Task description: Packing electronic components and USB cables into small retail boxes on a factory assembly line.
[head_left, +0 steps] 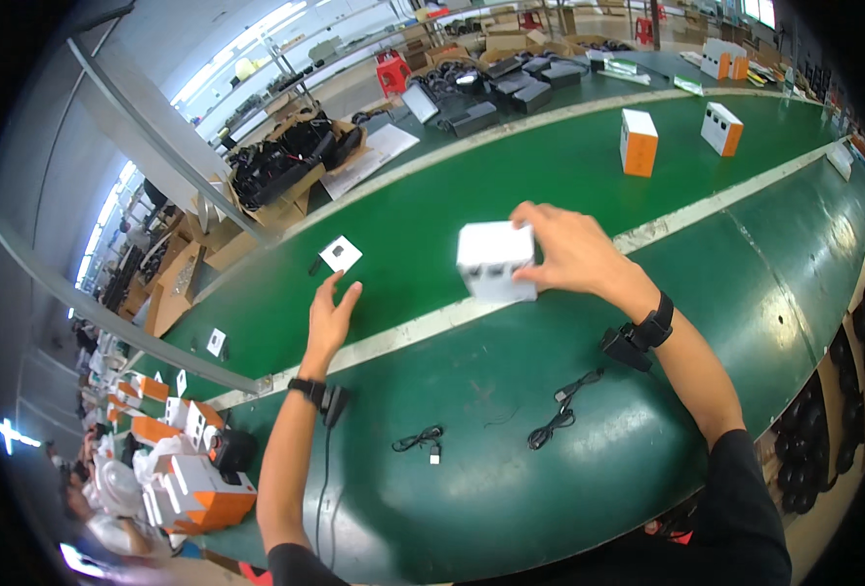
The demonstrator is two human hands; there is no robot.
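Bright daylight from upper left; fisheye bending, dark rim.

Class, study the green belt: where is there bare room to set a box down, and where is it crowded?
Bare belt lies between the white box in the right hand and the orange-and-white box. Also free: right of the cable bundles. Crowded: the far edge, with black cases and cartons.

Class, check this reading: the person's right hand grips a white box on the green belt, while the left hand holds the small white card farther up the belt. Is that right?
Not quite. In the head view the right hand does grip the white box on the green belt, but the left hand is open and holds nothing; it is stretched toward the small white card, which lies apart from it on the belt.
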